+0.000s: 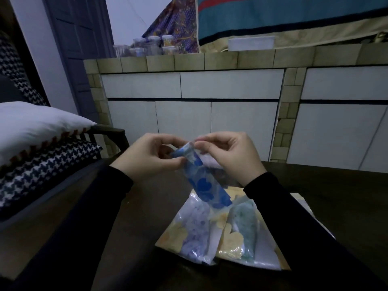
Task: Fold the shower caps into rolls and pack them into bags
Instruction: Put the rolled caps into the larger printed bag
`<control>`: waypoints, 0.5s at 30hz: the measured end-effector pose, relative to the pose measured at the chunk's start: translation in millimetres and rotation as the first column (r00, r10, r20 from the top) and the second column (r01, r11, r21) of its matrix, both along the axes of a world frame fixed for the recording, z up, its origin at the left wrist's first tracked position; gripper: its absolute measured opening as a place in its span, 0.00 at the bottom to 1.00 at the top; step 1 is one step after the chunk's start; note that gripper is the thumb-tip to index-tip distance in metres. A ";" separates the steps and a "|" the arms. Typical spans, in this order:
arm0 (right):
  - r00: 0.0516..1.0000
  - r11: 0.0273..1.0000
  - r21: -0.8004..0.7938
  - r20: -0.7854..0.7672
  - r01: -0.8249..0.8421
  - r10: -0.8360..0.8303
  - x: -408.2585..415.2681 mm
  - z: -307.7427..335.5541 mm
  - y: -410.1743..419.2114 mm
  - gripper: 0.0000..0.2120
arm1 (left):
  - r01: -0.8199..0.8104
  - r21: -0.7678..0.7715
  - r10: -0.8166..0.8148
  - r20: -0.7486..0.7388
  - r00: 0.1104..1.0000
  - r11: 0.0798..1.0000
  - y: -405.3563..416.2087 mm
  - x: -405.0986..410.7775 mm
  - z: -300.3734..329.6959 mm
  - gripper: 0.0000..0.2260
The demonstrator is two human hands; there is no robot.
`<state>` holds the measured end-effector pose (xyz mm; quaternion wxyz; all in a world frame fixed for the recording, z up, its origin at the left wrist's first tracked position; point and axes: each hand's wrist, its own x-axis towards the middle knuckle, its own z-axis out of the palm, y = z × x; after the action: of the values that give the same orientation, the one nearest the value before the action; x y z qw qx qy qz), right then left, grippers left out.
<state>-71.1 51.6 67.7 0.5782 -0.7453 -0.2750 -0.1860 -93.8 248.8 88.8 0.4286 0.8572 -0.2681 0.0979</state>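
A rolled shower cap with blue flower print point(204, 185) hangs in the air inside a clear bag, above the dark table point(336, 196). My left hand point(147, 156) pinches the bag's top edge from the left. My right hand point(228, 154) pinches the same top edge from the right. Below on the table lie a bagged purple cap point(196, 232) and a bagged green cap point(246, 225), side by side on yellow flower-print material point(176, 236).
A chair with a white cushion point(35, 124) and houndstooth cushion point(42, 171) stands at the left. A tiled counter with white cabinet doors point(189, 85) runs behind the table. Several jars point(151, 46) sit on its top.
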 end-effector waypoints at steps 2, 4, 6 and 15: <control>0.989 0.981 -0.126 0.042 0.145 -0.141 2.7 -8.8 0.2 0.16 | -0.067 -0.025 0.069 0.068 0.995 0.997 8.5 -0.1 -7.5 0.10; 0.972 0.959 -0.153 0.033 0.237 -0.235 5.2 -19.3 -1.0 0.18 | -0.148 -0.097 0.159 0.123 0.980 0.984 20.8 -0.3 -13.5 0.10; 0.955 0.935 -0.200 0.007 0.292 -0.297 7.4 -32.4 -2.6 0.20 | -0.221 -0.145 0.244 0.164 0.956 0.964 35.0 1.0 -20.6 0.09; 0.952 0.571 -0.817 -0.110 0.077 -0.286 -9.1 -73.7 4.9 0.38 | -0.473 0.213 0.443 0.176 0.879 0.855 47.1 -3.5 -76.7 0.15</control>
<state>-80.2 56.5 -6.0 0.1842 -0.9658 -0.1819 -0.0130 -97.2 295.8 12.0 0.2647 0.9358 -0.0915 0.2142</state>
